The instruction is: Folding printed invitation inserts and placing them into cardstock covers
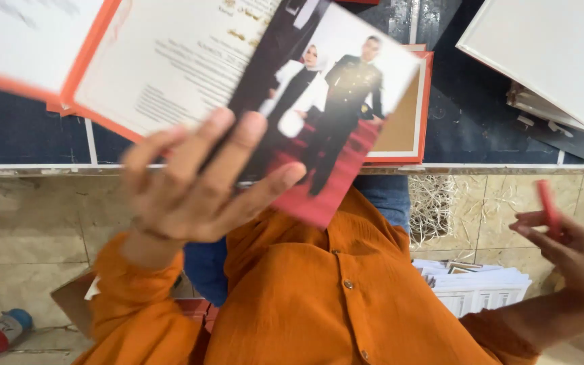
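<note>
The left hand (190, 182) is raised, fingers spread flat behind a photo card (326, 108). The right hand (569, 257), palm up, pinches a red stick (547, 206); paper stack (481, 287) just beside its fingers

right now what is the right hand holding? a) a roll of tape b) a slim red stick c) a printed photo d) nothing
b: the right hand pinches a slim red stick between its fingers, while the printed photo is in the left hand.
</note>
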